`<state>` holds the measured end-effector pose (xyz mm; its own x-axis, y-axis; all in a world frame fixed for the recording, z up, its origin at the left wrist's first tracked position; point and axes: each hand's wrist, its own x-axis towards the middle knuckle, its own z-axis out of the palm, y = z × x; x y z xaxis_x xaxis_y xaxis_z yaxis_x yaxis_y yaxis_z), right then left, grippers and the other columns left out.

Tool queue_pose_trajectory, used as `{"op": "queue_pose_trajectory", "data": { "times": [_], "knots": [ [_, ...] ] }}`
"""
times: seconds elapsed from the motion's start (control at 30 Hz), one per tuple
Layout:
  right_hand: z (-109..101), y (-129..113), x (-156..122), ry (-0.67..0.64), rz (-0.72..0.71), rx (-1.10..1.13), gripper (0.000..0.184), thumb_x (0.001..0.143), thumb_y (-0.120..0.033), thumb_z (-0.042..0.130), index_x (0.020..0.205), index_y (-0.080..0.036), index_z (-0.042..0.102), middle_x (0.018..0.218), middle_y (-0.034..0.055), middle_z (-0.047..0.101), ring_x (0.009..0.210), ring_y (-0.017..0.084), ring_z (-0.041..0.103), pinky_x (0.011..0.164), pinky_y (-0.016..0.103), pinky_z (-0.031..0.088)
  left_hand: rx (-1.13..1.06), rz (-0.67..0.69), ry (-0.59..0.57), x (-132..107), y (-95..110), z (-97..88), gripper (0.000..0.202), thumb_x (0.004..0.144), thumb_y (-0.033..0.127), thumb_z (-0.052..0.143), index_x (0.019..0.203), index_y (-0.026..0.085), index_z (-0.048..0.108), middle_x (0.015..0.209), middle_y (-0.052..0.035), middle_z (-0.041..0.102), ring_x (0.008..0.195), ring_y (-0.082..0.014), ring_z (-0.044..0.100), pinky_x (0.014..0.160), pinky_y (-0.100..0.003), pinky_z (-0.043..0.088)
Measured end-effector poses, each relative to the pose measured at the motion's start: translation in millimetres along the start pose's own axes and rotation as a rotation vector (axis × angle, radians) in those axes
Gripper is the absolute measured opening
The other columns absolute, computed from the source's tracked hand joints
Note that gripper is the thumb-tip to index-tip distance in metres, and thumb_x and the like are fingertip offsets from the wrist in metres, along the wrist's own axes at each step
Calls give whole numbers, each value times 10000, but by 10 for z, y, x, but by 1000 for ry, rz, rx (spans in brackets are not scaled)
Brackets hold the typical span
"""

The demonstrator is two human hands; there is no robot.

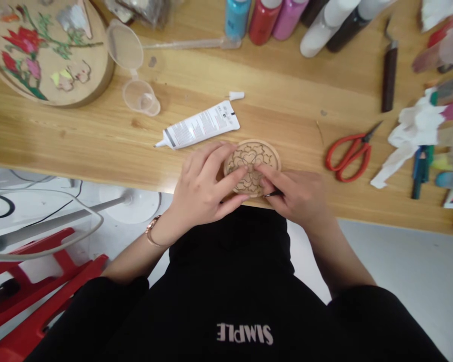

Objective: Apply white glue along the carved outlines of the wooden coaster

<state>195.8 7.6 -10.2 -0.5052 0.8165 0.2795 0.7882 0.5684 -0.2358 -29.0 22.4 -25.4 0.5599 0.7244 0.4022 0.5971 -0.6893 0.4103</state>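
A small round wooden disc [262,153] with a cut-out flower fretwork lies at the near edge of the wooden table [279,95]. My left hand [202,188] rests on its left side, fingers pressing the fretwork. On the disc's lower right, my right hand [296,196] pinches a thin dark tool [274,193] whose tip touches the pattern. An uncapped white glue tube [200,126] lies just beyond the disc, its small cap [236,95] a little further back.
Red-handled scissors [349,153] lie to the right, a dark-handled knife [388,75] behind them. Paint bottles [264,17] stand at the back. A painted round plaque [41,50] and clear plastic cups [139,95] sit back left. Crumpled tissue and colour pens [423,151] crowd the right edge.
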Motion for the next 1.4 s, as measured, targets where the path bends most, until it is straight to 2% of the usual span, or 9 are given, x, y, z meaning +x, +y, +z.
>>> {"op": "queue_pose_trajectory", "data": {
  "times": [0.1,0.3,0.5,0.7,1.17,1.3,1.4],
  "knots": [
    [-20,-19,5,-34,-1,-50,318,970,-284,475,1155,-162,703,648,2,700,556,100,580,537,251,354,12,-11,6,1,1,1,396,873,499,624,1198,280,566,1343,-105,530,1265,-308,492,1025,-488,438],
    [-45,-46,6,-35,-17,-104,319,958,-266,487,1171,-161,699,661,14,703,556,107,560,530,264,318,56,23,10,-3,-4,5,426,877,495,615,1208,229,574,1326,-159,538,1233,-339,513,992,-505,449],
    [-114,-55,18,-160,-8,-156,334,951,-272,494,1224,-197,672,700,16,716,581,117,562,518,282,274,37,27,30,-14,-8,21,418,884,481,605,1203,211,603,1324,-176,538,1234,-349,504,982,-510,445],
    [-164,-38,67,-141,-97,-221,310,940,-277,516,1177,-185,694,641,12,692,540,118,541,510,276,244,16,34,40,-1,-16,19,437,881,488,608,1195,184,626,1298,-197,548,1207,-350,523,957,-512,460],
    [-206,16,198,-207,-135,-184,265,943,-293,500,1059,-177,708,651,30,696,556,134,568,525,282,261,-34,8,18,-11,-36,28,429,889,515,591,1188,209,620,1339,-176,532,1261,-342,482,1020,-530,418],
    [-203,26,223,-180,-142,-162,264,939,-299,498,1037,-180,712,676,32,711,563,143,580,518,288,262,-23,14,32,-5,-29,23,444,875,522,612,1177,197,623,1326,-183,531,1251,-350,493,1013,-522,429],
    [-222,24,208,-109,-69,-52,230,912,-266,524,1056,-200,691,747,19,734,623,149,624,537,279,326,-38,19,32,-3,-28,6,464,876,521,610,1210,199,598,1329,-186,526,1248,-348,500,1012,-514,431]
  ]
}}
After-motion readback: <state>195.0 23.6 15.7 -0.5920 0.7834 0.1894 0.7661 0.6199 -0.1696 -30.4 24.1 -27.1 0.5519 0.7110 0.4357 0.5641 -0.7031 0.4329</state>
